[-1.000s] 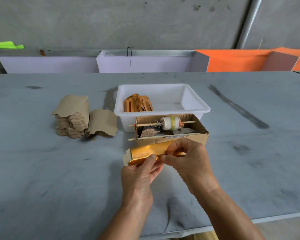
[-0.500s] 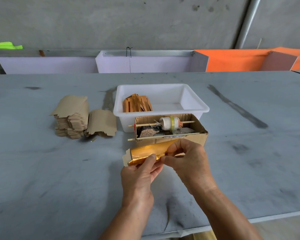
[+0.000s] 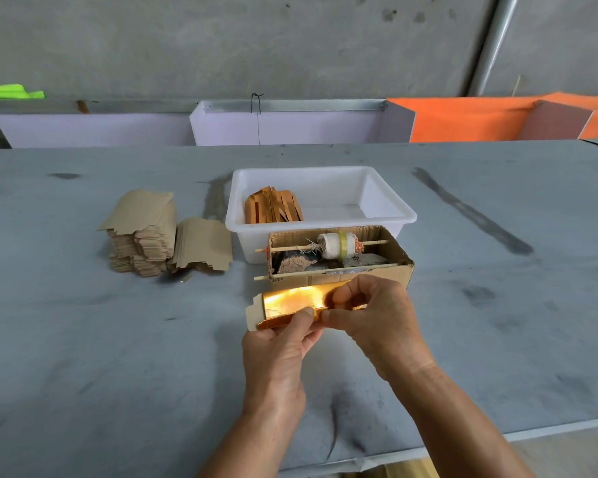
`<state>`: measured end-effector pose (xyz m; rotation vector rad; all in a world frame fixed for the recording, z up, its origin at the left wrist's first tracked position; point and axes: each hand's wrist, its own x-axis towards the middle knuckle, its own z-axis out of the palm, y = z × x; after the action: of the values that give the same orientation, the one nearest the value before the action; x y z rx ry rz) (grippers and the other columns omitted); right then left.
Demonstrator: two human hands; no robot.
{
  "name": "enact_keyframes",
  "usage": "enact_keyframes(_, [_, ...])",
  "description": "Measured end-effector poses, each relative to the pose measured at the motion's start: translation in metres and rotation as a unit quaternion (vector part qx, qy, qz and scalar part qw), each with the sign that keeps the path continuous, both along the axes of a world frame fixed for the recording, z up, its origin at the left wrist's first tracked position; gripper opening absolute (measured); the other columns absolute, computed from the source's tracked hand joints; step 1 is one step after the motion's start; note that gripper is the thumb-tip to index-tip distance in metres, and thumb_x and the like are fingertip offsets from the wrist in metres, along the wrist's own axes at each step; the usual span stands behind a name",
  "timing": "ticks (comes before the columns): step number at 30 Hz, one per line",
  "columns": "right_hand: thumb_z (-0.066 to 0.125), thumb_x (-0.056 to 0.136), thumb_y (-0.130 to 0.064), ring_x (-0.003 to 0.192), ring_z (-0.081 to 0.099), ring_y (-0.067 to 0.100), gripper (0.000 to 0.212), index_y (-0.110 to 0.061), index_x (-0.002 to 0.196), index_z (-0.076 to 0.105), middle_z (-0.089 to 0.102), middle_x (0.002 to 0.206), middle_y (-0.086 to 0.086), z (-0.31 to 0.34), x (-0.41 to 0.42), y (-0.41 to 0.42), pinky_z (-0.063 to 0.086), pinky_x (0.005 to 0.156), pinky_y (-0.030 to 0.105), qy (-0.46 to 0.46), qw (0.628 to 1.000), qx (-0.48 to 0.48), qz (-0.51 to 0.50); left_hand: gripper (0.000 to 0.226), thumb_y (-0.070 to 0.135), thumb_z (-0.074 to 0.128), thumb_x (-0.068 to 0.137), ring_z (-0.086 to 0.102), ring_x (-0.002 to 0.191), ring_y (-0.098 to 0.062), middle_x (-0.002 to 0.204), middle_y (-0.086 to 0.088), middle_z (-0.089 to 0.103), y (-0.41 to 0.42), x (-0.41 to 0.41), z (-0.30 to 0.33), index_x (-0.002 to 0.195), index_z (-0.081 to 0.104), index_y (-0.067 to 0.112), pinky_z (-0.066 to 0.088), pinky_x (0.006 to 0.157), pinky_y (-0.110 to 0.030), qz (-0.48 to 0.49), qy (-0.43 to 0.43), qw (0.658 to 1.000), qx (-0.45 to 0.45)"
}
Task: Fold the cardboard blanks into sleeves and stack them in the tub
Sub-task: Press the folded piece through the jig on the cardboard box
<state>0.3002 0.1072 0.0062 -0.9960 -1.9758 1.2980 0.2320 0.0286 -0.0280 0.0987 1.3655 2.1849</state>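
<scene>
A cardboard blank (image 3: 290,303) with a shiny gold face is partly folded, held just above the grey table (image 3: 83,339). My left hand (image 3: 277,353) pinches its near edge with thumb on top. My right hand (image 3: 373,319) grips its right half, fingers curled over the top. Behind stands the white tub (image 3: 390,208) with several folded gold sleeves (image 3: 271,207) leaning at its left end. A stack of brown flat blanks (image 3: 142,232) lies to the left, with a lower pile (image 3: 204,246) beside it.
An open cardboard box (image 3: 399,260) holds a spool of string (image 3: 337,244) on a stick, right between the tub and my hands. White and orange panels (image 3: 290,127) line the far table edge. The near table edge runs below my forearms.
Both hands keep their hold on the gold blank in nearly the same place; the fold has closed only slightly.
</scene>
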Motion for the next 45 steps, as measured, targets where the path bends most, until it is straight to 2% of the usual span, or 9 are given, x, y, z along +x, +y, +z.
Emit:
enact_keyframes(7, [0.083,0.063,-0.004,0.044,0.046,0.002,0.028,-0.016,0.063,0.058,0.057,0.059,-0.004,0.003,-0.001,0.002,0.036,0.037,0.009,-0.038,0.999,-0.012,0.006,0.013,-0.004,0.067,0.08,0.07,0.085,-0.029,0.084,-0.013,0.073,0.001,0.006,-0.001,0.085,0.07,0.007,0.059,0.072,-0.029,0.01,0.005,1.0,0.009])
enact_keyframes(11, [0.082,0.064,-0.004,0.049,0.051,0.006,0.026,-0.016,0.064,0.059,0.059,0.061,-0.002,0.003,-0.002,0.002,0.041,0.039,0.011,-0.061,0.998,-0.003,0.011,0.016,-0.003,0.073,0.071,0.072,0.077,-0.022,0.079,-0.01,0.074,0.003,0.008,0.001,0.076,0.073,0.012,0.058,0.068,-0.029,0.002,-0.008,1.0,0.019])
enact_keyframes(18, [0.082,0.062,-0.002,0.05,0.05,0.005,0.028,-0.018,0.061,0.059,0.058,0.059,-0.004,-0.004,-0.004,0.001,0.039,0.04,0.01,-0.069,0.997,0.008,0.02,0.036,0.0,0.076,0.071,0.068,0.078,-0.024,0.092,-0.014,0.071,0.008,0.002,-0.008,0.105,0.066,-0.002,0.053,0.062,-0.025,0.005,-0.077,0.997,-0.025])
enact_keyframes(22, [0.081,0.065,-0.004,0.054,0.052,0.003,0.026,-0.019,0.064,0.06,0.059,0.063,-0.007,-0.008,-0.003,-0.003,0.04,0.043,0.008,-0.056,0.998,0.038,0.011,0.033,0.0,0.072,0.076,0.065,0.073,-0.02,0.087,-0.012,0.068,0.013,0.001,-0.01,0.108,0.064,-0.004,0.051,0.06,-0.024,0.031,-0.097,0.994,-0.041])
enact_keyframes(28, [0.075,0.072,0.0,0.065,0.064,0.005,0.032,-0.026,0.069,0.058,0.061,0.079,-0.01,-0.021,-0.003,-0.022,0.046,0.053,0.008,0.018,0.994,0.093,-0.062,0.034,0.002,0.074,0.075,0.068,0.087,-0.026,0.1,-0.014,0.07,0.018,0.0,-0.008,0.107,0.063,0.003,0.055,0.076,-0.034,0.071,-0.127,0.989,-0.028])
enact_keyframes(31, [0.08,0.07,-0.004,0.058,0.063,-0.002,0.034,-0.028,0.07,0.056,0.059,0.079,-0.017,-0.026,-0.005,-0.026,0.046,0.052,0.01,0.055,0.993,0.046,-0.092,0.03,0.002,0.075,0.074,0.068,0.087,-0.025,0.097,-0.014,0.07,0.018,0.002,-0.006,0.102,0.064,0.004,0.055,0.077,-0.034,0.091,-0.123,0.988,-0.019])
enact_keyframes(34, [0.086,0.062,-0.006,0.053,0.057,0.006,0.032,-0.021,0.07,0.058,0.06,0.076,-0.008,-0.028,-0.005,-0.023,0.05,0.059,0.027,0.101,0.984,-0.094,-0.111,0.035,0.002,0.075,0.074,0.068,0.087,-0.025,0.1,-0.016,0.07,0.015,0.002,-0.006,0.107,0.064,-0.001,0.054,0.061,-0.022,0.105,-0.102,0.989,-0.016])
enact_keyframes(39, [0.089,0.058,-0.009,0.047,0.052,0.009,0.034,-0.015,0.073,0.059,0.061,0.079,0.0,-0.028,0.0,-0.016,0.042,0.048,0.021,0.113,0.979,-0.141,-0.094,0.04,0.004,0.074,0.074,0.066,0.091,-0.029,0.102,-0.017,0.068,0.013,0.0,-0.004,0.111,0.063,-0.002,0.05,0.05,-0.012,0.091,-0.073,0.993,-0.017])
enact_keyframes(45, [0.085,0.062,-0.003,0.045,0.054,0.006,0.03,-0.008,0.076,0.058,0.067,0.059,-0.007,-0.032,0.004,-0.02,0.043,0.045,0.019,0.205,0.969,-0.122,-0.064,0.026,0.001,0.075,0.072,0.063,0.072,-0.02,0.088,-0.01,0.068,0.01,-0.003,0.005,0.092,0.063,0.011,0.051,0.074,-0.03,0.069,-0.085,0.994,-0.01])
